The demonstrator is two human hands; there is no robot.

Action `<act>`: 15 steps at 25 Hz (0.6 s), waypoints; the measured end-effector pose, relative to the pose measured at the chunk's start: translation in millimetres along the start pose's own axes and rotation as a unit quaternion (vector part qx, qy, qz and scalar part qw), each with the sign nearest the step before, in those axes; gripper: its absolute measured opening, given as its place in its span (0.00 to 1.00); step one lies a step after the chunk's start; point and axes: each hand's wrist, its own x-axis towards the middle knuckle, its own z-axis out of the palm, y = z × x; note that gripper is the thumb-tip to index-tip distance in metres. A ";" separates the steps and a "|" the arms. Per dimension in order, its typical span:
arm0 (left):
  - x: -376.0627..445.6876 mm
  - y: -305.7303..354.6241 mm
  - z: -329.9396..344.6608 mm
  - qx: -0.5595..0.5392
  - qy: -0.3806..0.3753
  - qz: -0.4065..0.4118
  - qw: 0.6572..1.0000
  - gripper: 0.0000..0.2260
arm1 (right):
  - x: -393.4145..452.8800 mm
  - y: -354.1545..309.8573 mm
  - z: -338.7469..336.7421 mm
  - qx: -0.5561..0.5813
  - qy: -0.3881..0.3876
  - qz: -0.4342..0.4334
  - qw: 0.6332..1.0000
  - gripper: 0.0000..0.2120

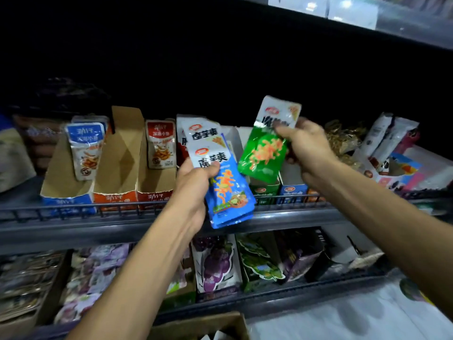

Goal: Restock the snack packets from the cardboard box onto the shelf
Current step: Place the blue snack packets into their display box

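Note:
My left hand [193, 185] grips a small stack of blue-and-white snack packets [225, 190] in front of the shelf rail [147, 207]. My right hand [306, 148] pinches a green-and-white snack packet [266, 153] by its upper right part, holding it tilted above the green display box [264, 191] on the middle shelf. A blue display box [293, 192] stands just right of the green one. The cardboard box [208, 326] shows only its top edge at the bottom of the view, below my arms.
Three open display cartons [115, 182] with fish-snack packets stand on the shelf's left. Loose packets and boxes crowd the right end [392, 155]. The lower shelf holds grape-printed and green cartons [215, 263]. An upper shelf edge [367, 23] overhangs at top right.

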 end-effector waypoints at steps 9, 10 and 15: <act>14.7 15.4 -19.0 -0.027 0.061 -0.019 0.998 0.07 | 99.3 -8.5 -13.3 -0.238 0.046 -0.176 0.954 0.14; 14.3 14.4 -19.2 -0.025 0.058 -0.022 0.998 0.06 | 105.3 -3.2 -6.5 -0.263 0.042 -0.168 0.949 0.14; 15.3 14.2 -19.8 -0.014 0.047 -0.021 0.999 0.06 | 110.1 11.3 14.5 -0.389 -0.002 -0.161 0.907 0.17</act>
